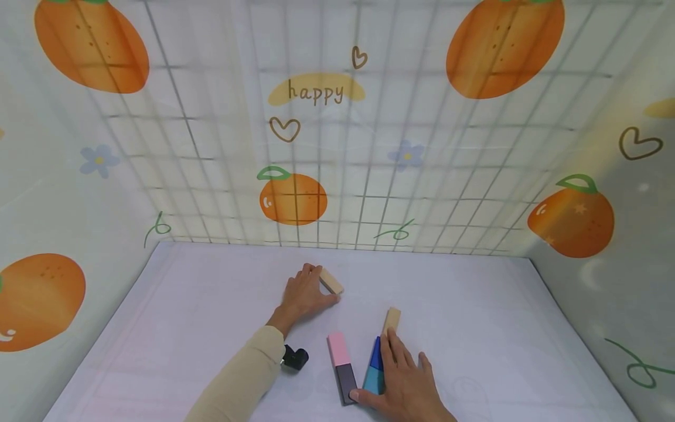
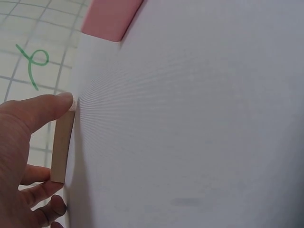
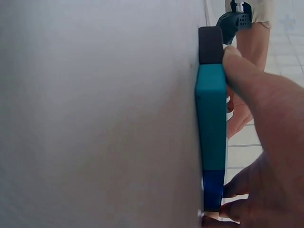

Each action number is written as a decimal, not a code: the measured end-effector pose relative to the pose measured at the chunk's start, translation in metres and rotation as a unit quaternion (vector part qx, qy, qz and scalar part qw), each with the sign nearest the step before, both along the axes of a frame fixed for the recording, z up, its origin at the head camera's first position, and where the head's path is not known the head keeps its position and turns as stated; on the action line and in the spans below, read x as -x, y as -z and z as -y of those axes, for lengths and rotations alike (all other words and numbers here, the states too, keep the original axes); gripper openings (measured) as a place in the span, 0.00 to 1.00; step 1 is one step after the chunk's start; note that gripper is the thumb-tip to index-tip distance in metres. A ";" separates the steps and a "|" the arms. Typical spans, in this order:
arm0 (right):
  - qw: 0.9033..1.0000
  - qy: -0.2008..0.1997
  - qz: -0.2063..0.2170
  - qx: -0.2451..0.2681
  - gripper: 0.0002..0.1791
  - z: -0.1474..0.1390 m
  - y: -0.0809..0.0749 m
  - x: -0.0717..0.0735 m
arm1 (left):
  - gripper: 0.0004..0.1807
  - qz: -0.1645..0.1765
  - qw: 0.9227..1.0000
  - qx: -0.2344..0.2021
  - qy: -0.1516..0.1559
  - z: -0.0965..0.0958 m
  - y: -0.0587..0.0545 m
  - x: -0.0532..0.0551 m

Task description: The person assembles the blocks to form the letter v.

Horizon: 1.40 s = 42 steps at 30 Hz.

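My left hand (image 1: 304,293) reaches toward the far part of the table and pinches a plain wooden block (image 1: 331,281) end to end. The left wrist view shows the thumb at one end of that block and fingertips at the other. Nearer, my right hand (image 1: 408,378) spreads beside a row made of a teal block (image 1: 374,381), a blue block (image 1: 376,353) and another wooden block (image 1: 391,319). Its index finger touches the row near the wooden block; its thumb rests by the dark grey block (image 1: 345,384). A pink block (image 1: 338,349) adjoins the grey one, forming a second slanted row.
The white table (image 1: 211,293) is bounded by a back wall and side walls of printed cloth (image 1: 337,146) with oranges on them. A black wrist-worn device (image 1: 295,358) sits at the left sleeve (image 1: 242,369).
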State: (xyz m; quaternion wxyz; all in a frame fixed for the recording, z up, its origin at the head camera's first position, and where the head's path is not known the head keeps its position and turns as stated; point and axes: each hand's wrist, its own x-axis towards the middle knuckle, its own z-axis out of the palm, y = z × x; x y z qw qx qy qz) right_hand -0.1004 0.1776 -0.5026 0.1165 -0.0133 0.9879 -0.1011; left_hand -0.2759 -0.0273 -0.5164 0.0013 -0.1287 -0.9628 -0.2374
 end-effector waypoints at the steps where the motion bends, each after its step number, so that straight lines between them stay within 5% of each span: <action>1: 1.000 0.000 0.000 0.000 0.78 0.000 0.000 0.000 | 0.46 0.000 1.000 0.000 -0.001 0.000 0.000 0.000; 42: 1.000 -0.003 0.002 0.006 0.79 -0.001 -0.001 -0.001 | 0.43 -0.003 0.999 -0.050 0.012 0.010 0.004 0.002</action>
